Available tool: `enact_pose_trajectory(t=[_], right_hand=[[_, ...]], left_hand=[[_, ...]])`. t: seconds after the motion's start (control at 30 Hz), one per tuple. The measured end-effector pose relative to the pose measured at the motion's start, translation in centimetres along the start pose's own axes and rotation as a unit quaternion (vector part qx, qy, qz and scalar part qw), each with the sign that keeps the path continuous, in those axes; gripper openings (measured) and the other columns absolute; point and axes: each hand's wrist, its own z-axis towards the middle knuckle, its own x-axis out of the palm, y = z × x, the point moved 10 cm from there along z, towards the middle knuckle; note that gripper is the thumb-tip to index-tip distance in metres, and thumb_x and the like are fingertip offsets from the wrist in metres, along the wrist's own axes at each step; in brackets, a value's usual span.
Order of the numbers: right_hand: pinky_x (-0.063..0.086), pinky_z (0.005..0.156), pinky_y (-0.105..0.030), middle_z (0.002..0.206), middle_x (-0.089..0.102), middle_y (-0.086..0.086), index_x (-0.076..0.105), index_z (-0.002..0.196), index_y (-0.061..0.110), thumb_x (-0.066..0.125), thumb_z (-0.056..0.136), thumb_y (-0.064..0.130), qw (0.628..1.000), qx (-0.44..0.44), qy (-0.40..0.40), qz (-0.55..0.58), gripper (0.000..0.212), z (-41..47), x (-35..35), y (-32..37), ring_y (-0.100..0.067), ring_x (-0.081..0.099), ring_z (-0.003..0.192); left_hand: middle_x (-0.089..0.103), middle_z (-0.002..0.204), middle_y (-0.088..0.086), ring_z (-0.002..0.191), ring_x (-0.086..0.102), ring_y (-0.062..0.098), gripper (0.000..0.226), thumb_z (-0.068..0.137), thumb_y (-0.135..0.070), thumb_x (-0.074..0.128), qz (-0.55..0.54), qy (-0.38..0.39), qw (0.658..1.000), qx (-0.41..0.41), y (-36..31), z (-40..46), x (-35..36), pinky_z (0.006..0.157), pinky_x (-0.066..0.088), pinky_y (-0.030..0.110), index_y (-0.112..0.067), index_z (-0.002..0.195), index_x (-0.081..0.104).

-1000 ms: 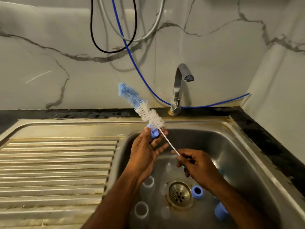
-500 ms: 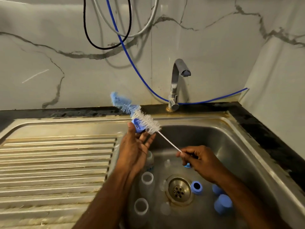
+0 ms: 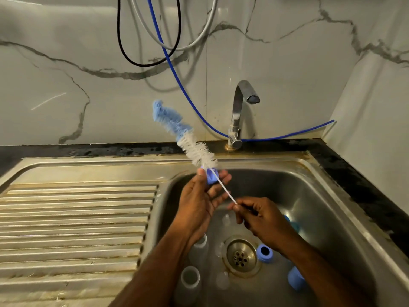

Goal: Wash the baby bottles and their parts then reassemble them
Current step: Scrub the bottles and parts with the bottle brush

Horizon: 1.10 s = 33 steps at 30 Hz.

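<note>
My left hand (image 3: 200,202) holds a small blue bottle ring (image 3: 212,176) between thumb and fingertips above the sink basin (image 3: 309,196). A long bottle brush (image 3: 190,142) with white and blue bristles runs through the ring, its head pointing up and left. My right hand (image 3: 263,220) pinches the brush's thin white handle. In the basin lie two clear bottles (image 3: 190,282), a blue ring (image 3: 264,253) beside the drain (image 3: 241,255), and blue caps (image 3: 295,278) at the right, partly hidden by my right arm.
A ribbed steel draining board (image 3: 77,224) lies left of the basin. The tap (image 3: 240,111) stands behind it, shut off. A blue hose (image 3: 183,91) and black and grey cables hang on the marble wall. A dark counter edge (image 3: 365,191) runs along the right.
The brush head has slid farther up through the ring, so the ring now sits below the bristles on the wire. Both hands shifted slightly right and the view moved.
</note>
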Motion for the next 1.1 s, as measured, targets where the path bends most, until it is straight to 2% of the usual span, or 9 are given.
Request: enact_pose_trajectory(t=[0.2,0.3,0.43,0.57,0.67,0.73,0.83,0.93,1.1], right_hand=[[0.04,0.05,-0.015,0.07,0.065,-0.002,0.075,0.099,0.028,0.059,0.1,0.02,0.999,0.04,0.017,0.0,0.018,-0.2,-2.4,-1.5,-0.002,0.05,0.052],[0.04,0.049,-0.014,0.068,0.065,0.0,0.075,0.097,0.024,0.059,0.1,0.02,0.999,0.035,0.024,0.028,0.017,-0.1,-0.5,-1.1,-0.003,0.049,0.051],[0.046,0.052,-0.021,0.066,0.064,-0.001,0.073,0.085,0.031,0.059,0.099,0.021,0.998,-0.008,-0.058,0.023,0.022,0.2,-2.2,-0.1,-0.008,0.055,0.055],[0.058,0.071,-0.03,0.076,0.07,-0.003,0.074,0.094,0.032,0.06,0.099,0.018,0.996,-0.013,-0.026,-0.079,0.02,0.1,-2.9,-0.8,-0.016,0.067,0.074],[0.056,0.068,-0.025,0.073,0.069,-0.001,0.075,0.094,0.031,0.061,0.099,0.02,0.996,-0.012,-0.007,-0.086,0.018,0.2,-2.1,-1.2,-0.013,0.066,0.07],[0.056,0.068,-0.024,0.074,0.069,0.0,0.076,0.095,0.029,0.061,0.099,0.021,0.997,-0.009,-0.004,-0.08,0.017,0.3,-2.1,-1.4,-0.013,0.066,0.071],[0.059,0.07,-0.031,0.077,0.071,-0.002,0.075,0.095,0.03,0.061,0.099,0.022,0.996,-0.023,-0.005,-0.086,0.017,0.2,-1.8,-1.0,-0.017,0.068,0.074],[0.06,0.074,-0.032,0.081,0.073,0.0,0.073,0.096,0.036,0.061,0.099,0.022,0.994,-0.038,0.0,-0.099,0.019,0.1,-1.4,-0.3,-0.015,0.069,0.078],[0.06,0.08,-0.036,0.089,0.075,0.0,0.075,0.098,0.03,0.062,0.098,0.022,0.997,-0.002,0.003,-0.083,0.015,0.1,-3.4,-1.2,-0.015,0.071,0.086]], left_hand=[[0.069,0.126,0.019,0.113,0.07,0.029,0.049,0.088,-0.042,0.059,-0.096,-0.029,0.995,0.018,-1.6,0.6,-1.3,0.09,0.06,0.042,-0.011,0.127,0.06],[0.069,0.126,0.019,0.118,0.067,0.031,0.052,0.091,-0.038,0.058,-0.048,-0.002,0.999,0.01,-0.8,0.3,-0.8,0.092,0.06,0.044,-0.008,0.133,0.056],[0.069,0.121,0.024,0.115,0.068,0.038,0.045,0.089,-0.016,0.065,0.076,0.067,0.994,0.039,-0.1,-0.2,0.9,0.092,0.059,0.048,-0.002,0.131,0.056],[0.074,0.11,0.018,0.102,0.073,0.03,0.055,0.075,0.004,0.076,0.1,-0.062,0.989,0.094,-2.7,0.6,-3.0,0.086,0.061,0.036,-0.005,0.126,0.058],[0.078,0.096,0.01,0.089,0.075,0.023,0.053,0.068,-0.003,0.079,0.021,-0.085,0.99,0.111,-4.2,1.1,-4.8,0.073,0.061,0.025,-0.002,0.118,0.062],[0.077,0.097,0.012,0.089,0.074,0.024,0.047,0.067,-0.01,0.081,0.003,-0.07,0.991,0.115,-4.7,1.5,-5.1,0.071,0.061,0.028,-0.003,0.111,0.068],[0.076,0.108,0.014,0.099,0.074,0.03,0.043,0.068,-0.016,0.085,0.088,-0.036,0.986,0.134,-5.0,1.5,-4.8,0.082,0.062,0.04,-0.011,0.109,0.074],[0.076,0.108,0.015,0.104,0.073,0.033,0.041,0.07,-0.015,0.085,0.193,0.026,0.968,0.16,-4.6,1.1,-3.1,0.084,0.061,0.035,-0.01,0.11,0.074],[0.074,0.109,0.021,0.098,0.074,0.034,0.047,0.063,-0.006,0.082,-0.041,-0.021,0.992,0.117,-5.8,1.7,-5.2,0.076,0.063,0.038,-0.004,0.107,0.064]])
